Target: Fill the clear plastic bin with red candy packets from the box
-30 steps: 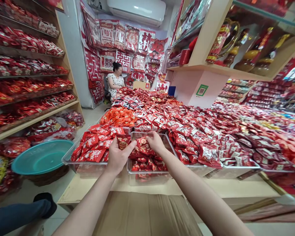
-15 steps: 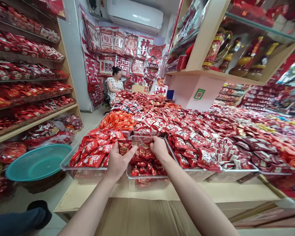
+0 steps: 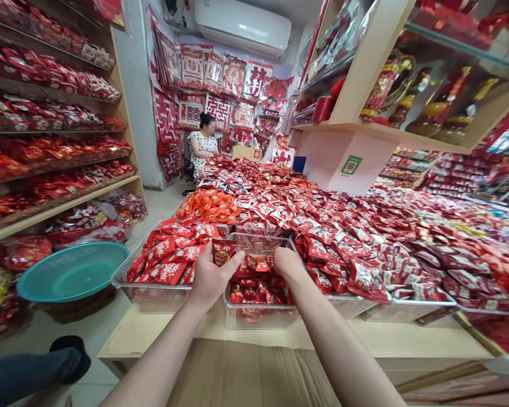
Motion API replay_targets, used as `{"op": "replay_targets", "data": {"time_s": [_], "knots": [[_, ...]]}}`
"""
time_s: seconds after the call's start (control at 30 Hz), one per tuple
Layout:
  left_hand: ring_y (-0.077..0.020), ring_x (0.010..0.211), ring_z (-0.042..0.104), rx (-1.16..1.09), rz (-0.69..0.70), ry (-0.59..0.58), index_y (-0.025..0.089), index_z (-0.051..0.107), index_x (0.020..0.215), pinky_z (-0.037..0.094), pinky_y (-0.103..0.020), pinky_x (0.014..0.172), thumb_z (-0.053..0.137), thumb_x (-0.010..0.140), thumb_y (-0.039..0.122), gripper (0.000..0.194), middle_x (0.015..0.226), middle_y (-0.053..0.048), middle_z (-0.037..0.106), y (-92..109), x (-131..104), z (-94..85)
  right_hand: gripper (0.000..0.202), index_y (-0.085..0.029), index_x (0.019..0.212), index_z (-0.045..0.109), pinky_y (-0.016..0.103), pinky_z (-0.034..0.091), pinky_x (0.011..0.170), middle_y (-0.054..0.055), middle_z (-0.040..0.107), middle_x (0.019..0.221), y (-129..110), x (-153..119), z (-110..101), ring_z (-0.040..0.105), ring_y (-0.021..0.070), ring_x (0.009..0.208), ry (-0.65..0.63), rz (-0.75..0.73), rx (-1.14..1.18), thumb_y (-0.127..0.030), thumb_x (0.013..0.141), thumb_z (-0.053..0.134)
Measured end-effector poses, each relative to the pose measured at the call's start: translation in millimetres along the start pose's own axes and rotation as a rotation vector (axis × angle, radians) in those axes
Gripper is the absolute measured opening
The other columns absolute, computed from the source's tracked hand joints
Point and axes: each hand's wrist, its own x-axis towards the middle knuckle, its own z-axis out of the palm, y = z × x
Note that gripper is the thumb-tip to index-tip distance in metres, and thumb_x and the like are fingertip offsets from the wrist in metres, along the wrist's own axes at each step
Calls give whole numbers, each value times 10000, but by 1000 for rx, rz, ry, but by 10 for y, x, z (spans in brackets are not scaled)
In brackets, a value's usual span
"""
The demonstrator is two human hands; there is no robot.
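Note:
Between the thumb and fingers of my left hand (image 3: pixel 214 274) is a dark red packet (image 3: pixel 223 252) with gold print, held upright at the left side of a clear plastic bin (image 3: pixel 261 321). Small red packets (image 3: pixel 254 291) lie in that bin, and its far part shows bare plastic. My right hand (image 3: pixel 285 263) reaches over the bin's right side, knuckles up; its fingertips are hidden, so what they touch cannot be made out. Left of my left hand, brighter red packets (image 3: pixel 166 254) fill a wider clear bin (image 3: pixel 152 287).
Heaps of red packets (image 3: pixel 343 237) spread behind and right. A pale wooden ledge (image 3: pixel 352 336) runs under the bins. A teal basin (image 3: pixel 74 271) and packed shelves (image 3: pixel 59 158) are at left. A person (image 3: pixel 201 144) sits at the back; a shoe (image 3: pixel 72 356) shows lower left.
My right hand has moved down and slightly right, its fingertips passing out of sight. My left hand still grips its packet. The whole view has shifted a little to the left.

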Motion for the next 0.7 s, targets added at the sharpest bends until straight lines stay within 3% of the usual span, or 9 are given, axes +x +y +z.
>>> {"op": "replay_targets", "data": {"time_s": [0.47, 0.7], "knots": [[-176, 677, 650, -3, 11, -13, 199, 578, 857, 516, -283, 595, 664, 666, 268, 221, 797, -14, 696, -27, -11, -3, 254, -167, 973, 611, 298, 454, 730, 119, 663, 932, -14, 73, 4, 619, 231, 876, 146, -58, 33, -149, 785, 441], [-180, 704, 654, -7, 6, -25, 202, 571, 872, 516, -277, 594, 663, 668, 271, 235, 829, -21, 697, -25, -11, 0, 266, -57, 921, 659, 317, 454, 758, 221, 659, 914, 16, 47, 36, 627, 269, 884, 5, -35, -21, -61, 760, 447]]}}
